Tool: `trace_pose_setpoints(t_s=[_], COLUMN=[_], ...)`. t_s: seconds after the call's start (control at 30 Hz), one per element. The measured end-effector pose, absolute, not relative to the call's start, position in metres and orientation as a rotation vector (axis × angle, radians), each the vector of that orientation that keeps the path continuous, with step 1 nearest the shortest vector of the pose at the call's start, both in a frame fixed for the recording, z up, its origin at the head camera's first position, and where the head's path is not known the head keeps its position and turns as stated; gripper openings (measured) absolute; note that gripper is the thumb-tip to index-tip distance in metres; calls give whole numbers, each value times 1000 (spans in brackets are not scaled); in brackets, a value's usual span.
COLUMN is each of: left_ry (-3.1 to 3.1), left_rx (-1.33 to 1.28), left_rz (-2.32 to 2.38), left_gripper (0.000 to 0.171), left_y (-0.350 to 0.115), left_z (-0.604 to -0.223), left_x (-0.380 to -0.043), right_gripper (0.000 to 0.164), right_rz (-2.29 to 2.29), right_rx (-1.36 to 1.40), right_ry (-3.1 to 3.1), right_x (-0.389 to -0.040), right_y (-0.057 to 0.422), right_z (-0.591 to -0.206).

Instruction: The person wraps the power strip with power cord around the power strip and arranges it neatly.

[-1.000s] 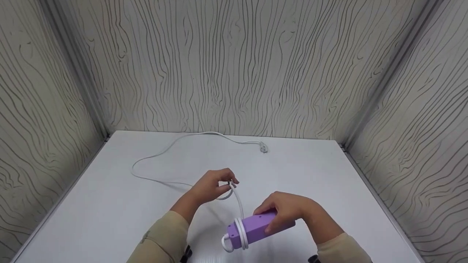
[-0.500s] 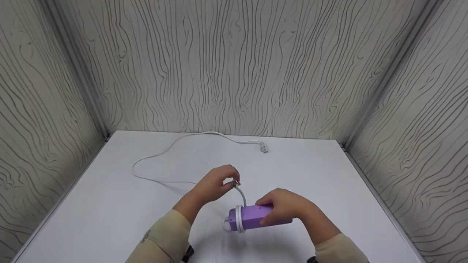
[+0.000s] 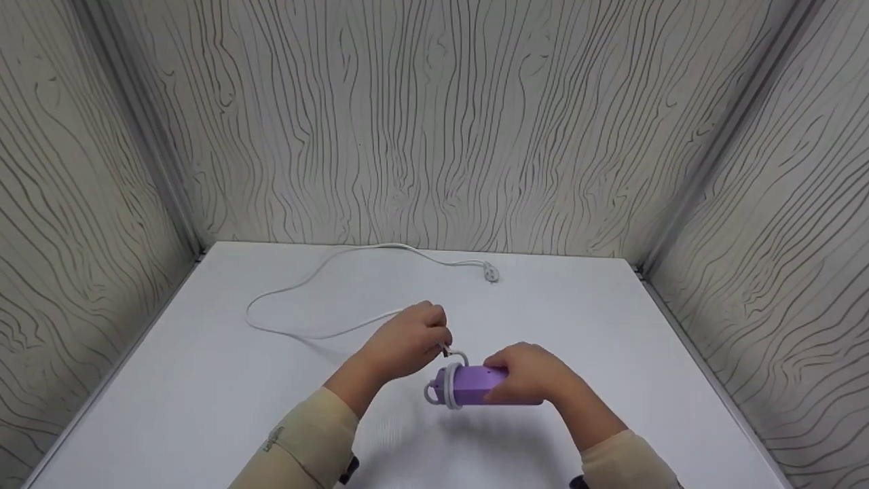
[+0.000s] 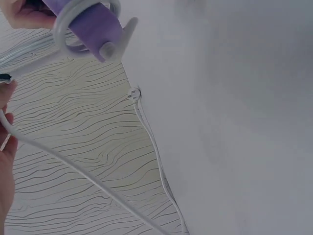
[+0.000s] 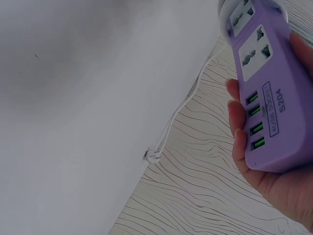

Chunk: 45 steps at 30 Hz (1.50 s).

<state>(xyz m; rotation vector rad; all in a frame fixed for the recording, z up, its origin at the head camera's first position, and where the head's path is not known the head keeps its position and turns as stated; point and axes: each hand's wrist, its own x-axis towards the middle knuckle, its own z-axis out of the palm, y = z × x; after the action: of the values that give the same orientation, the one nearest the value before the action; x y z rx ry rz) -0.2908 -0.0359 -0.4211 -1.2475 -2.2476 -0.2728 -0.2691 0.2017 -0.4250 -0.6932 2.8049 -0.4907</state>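
1. Lying just right of the left hand (image 3: 407,339) and slightly nearer the body: the power strip (image 3: 473,387), its long axis running left to right, nearly level in the head view.
2. Nearer of the two: the right hand (image 3: 533,372), touching the strip's right end. Just beyond the left end, seemingly off the casing: the left hand.
3. Held above the table (image 3: 170,380), over a soft shadow. Wound around the left end: white cord (image 3: 451,388), in close coils.
4. In the right hand: a full hold, fingers and thumb curled on opposite sides of the casing. Visible only from the right wrist: the sockets (image 5: 255,53).
5. In the left hand: a nearly closed pinch on the cord, close to the coils. At the fingertips: a dark bit (image 4: 5,77), too small to identify.
6. Trailing leftward, then along the far edge: loose cord, ending in a plug (image 3: 491,272).
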Motion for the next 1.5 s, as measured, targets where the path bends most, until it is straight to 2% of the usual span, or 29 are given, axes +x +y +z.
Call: trace_pose_setpoints(t_s=[0.13,0.27,0.47,0.63,0.97,1.07,1.5], left_ry=[-2287,-2333,-2434,-2638,-2893,-2888,-2749], left_rx=[-1211,-1150,-1016,-871,-662,-607,-437], left_rz=[-7,183,192,-160,-1563,-1844,-1993], left_gripper=[6,10,15,15,14,14,11], left_y=[-29,-20,-7,-1,-6,-8,-19], left_z=[-420,-423,-435,-445,-462,-466,-474], left_x=[-282,-272,-259,-256,-261,-261,-271], right_gripper=[30,37,45,52,53,55,57], right_rz=[-487,-491,-499,-504,-596,-604,-642], right_rx=[-587,-451,-257,-187,-140,-146,-190], right_ry=[2892,2973,3064,3126,3165,3165,3241], right_x=[-271,-274,-279,-280,-279,-279,-278], right_y=[200,199,199,201,198,197,198], right_z=[-429,-433,-435,-433,-428,-427,-424])
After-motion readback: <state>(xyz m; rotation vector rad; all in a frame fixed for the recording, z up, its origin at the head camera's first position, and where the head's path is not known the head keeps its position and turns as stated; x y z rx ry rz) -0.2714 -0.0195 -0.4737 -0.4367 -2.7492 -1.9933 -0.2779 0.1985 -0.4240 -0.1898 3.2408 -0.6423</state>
